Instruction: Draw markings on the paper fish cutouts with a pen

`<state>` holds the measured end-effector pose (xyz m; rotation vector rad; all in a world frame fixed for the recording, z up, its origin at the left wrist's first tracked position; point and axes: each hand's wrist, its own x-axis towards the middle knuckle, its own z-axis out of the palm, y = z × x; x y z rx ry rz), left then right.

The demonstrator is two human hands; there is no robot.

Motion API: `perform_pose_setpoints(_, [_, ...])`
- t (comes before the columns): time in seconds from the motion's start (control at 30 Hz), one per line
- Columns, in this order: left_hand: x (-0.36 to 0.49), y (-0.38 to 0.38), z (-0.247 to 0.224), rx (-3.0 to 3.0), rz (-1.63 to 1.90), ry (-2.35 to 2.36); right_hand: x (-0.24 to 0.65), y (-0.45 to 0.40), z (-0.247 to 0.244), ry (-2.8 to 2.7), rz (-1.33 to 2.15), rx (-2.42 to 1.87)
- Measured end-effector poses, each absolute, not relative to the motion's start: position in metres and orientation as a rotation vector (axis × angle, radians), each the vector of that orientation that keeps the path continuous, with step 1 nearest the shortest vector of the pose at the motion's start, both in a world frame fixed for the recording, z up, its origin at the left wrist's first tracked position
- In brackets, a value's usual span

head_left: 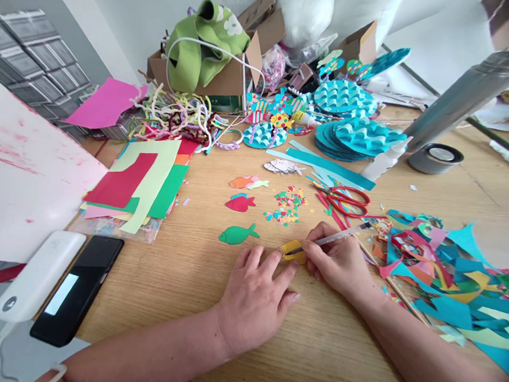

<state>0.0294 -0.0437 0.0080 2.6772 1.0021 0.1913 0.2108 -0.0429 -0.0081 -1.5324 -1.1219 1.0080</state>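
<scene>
In my right hand (338, 261) is a slim, clear-barrelled pen (341, 235), its tip down at a small yellow paper piece (291, 248). My left hand (257, 292) lies flat with fingers spread, its fingertips pressing the piece's left and lower edges. Part of the yellow piece is covered by my fingers. Just beyond are a green paper fish (239, 234), a red paper fish (240, 203), an orange and light green fish (248, 182) and white fish cutouts (283, 166). Tiny coloured paper bits (286, 205) lie in piles beside them.
Red-handled scissors (347, 201) rest beyond my right hand, with paper scraps (458, 280) heaped at right. Coloured sheets (147, 182), a phone (78, 289) and a white device (39, 275) are at left. Blue wavy discs (357, 137), tape (436, 157) and a metal flask (460, 101) stand farther back.
</scene>
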Motion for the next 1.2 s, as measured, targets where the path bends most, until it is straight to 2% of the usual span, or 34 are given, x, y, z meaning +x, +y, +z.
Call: perform_pose_setpoints(1.2, [0.0289,-0.0434,0.0067,2.673,0.192,0.999,0.2128,-0.0432,-0.0114,-1.189,1.030,-1.486])
